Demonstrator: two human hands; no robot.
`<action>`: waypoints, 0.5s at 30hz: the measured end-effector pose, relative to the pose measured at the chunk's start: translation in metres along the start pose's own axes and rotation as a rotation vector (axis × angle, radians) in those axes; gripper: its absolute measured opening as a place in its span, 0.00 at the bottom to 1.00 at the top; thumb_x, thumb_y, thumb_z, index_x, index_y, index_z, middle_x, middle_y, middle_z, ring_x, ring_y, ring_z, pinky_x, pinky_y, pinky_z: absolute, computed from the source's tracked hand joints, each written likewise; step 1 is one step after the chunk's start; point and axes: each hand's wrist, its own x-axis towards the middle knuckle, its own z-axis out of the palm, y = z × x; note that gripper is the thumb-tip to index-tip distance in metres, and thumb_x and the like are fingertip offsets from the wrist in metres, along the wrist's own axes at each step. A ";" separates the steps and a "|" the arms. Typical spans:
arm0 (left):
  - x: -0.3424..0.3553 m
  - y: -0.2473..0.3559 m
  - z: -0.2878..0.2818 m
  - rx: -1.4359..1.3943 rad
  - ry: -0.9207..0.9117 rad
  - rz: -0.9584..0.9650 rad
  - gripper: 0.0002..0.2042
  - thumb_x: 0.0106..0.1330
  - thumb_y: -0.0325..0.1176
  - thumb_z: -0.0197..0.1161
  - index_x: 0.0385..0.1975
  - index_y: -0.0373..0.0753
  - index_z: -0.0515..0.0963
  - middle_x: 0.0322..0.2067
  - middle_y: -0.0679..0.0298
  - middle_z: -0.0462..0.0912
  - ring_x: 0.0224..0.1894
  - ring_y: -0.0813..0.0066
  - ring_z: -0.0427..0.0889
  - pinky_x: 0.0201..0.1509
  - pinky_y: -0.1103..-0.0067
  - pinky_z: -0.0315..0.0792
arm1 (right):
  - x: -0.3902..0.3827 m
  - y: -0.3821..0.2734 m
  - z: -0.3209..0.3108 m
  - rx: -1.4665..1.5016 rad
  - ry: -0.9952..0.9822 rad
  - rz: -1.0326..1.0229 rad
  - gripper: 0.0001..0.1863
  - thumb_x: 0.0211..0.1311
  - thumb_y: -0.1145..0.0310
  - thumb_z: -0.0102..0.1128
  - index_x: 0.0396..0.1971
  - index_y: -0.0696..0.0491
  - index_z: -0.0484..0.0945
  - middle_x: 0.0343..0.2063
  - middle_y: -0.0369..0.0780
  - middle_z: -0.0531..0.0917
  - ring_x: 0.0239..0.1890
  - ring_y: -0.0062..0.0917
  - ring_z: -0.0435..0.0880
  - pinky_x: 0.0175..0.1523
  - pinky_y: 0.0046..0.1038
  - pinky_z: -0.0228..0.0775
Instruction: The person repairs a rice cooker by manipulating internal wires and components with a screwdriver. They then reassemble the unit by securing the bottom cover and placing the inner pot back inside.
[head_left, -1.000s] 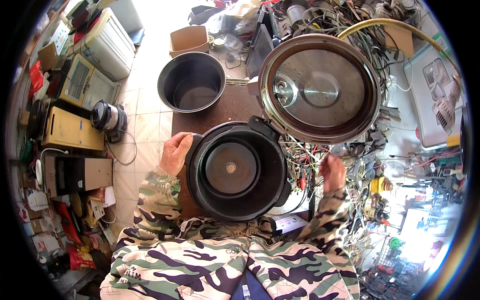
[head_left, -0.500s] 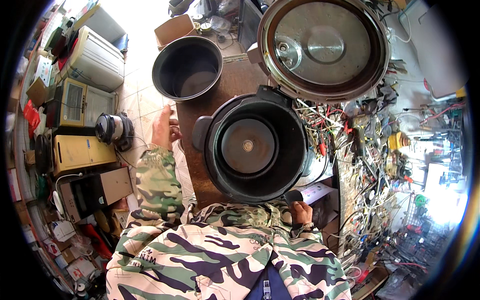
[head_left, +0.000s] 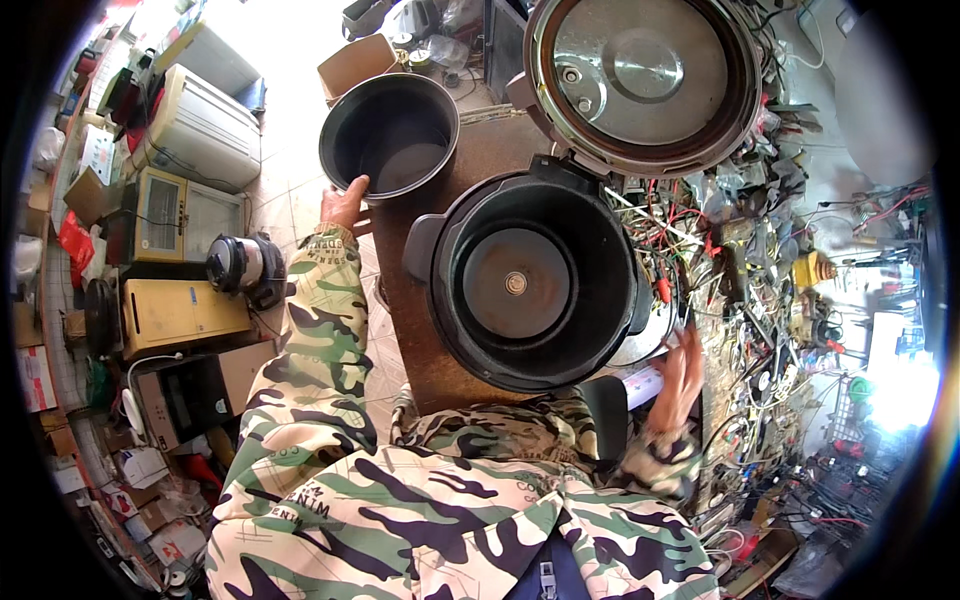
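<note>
A black-walled pressure cooker body (head_left: 625, 300) stands uncovered on the brown table, with a round, brown-stained heating plate (head_left: 518, 285) inside its base. Behind it to the right, the hinged lid (head_left: 640, 75) is raised, its metal underside facing me. At the far left of the table sits a dark inner pot (head_left: 400, 145). My left hand (head_left: 343, 207) is at its near left side, thumb on the rim; the other fingers are mostly hidden. Right of the cooker, my right hand (head_left: 678, 385) is raised with fingers stretched out, holding nothing.
Tangled wires and tools (head_left: 760, 330) crowd the right side. A dark flat piece (head_left: 607, 415) lies between my body and right wrist. On the left floor are another cooker (head_left: 235, 265), a yellow cabinet (head_left: 185, 312) and a microwave (head_left: 195, 395). An open cardboard box (head_left: 355, 65) stands beyond the pot.
My left hand has moved forward to the inner pot's rim. My right hand has left the dark piece near my body, moved right and forward, and spread its fingers.
</note>
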 end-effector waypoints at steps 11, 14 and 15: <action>0.077 -0.080 -0.011 0.504 -0.126 0.810 0.21 0.63 0.37 0.80 0.50 0.40 0.78 0.47 0.54 0.82 0.47 0.50 0.90 0.46 0.63 0.92 | 0.059 0.020 0.052 -0.521 -0.244 -0.073 0.41 0.69 0.57 0.77 0.71 0.68 0.71 0.63 0.53 0.80 0.66 0.39 0.77 0.75 0.37 0.65; 0.059 -0.069 0.005 0.050 -0.159 0.394 0.26 0.65 0.45 0.79 0.56 0.39 0.78 0.48 0.52 0.83 0.47 0.46 0.92 0.44 0.62 0.92 | 0.062 0.013 0.047 -0.479 -0.279 -0.010 0.40 0.69 0.58 0.75 0.72 0.67 0.70 0.62 0.51 0.81 0.63 0.35 0.79 0.72 0.35 0.69; 0.023 -0.034 0.015 -0.056 -0.165 0.167 0.29 0.67 0.49 0.78 0.59 0.38 0.77 0.50 0.52 0.83 0.47 0.45 0.93 0.44 0.62 0.92 | 0.067 0.023 0.035 -0.480 -0.267 -0.022 0.40 0.70 0.58 0.75 0.73 0.65 0.69 0.61 0.50 0.82 0.61 0.34 0.81 0.69 0.34 0.72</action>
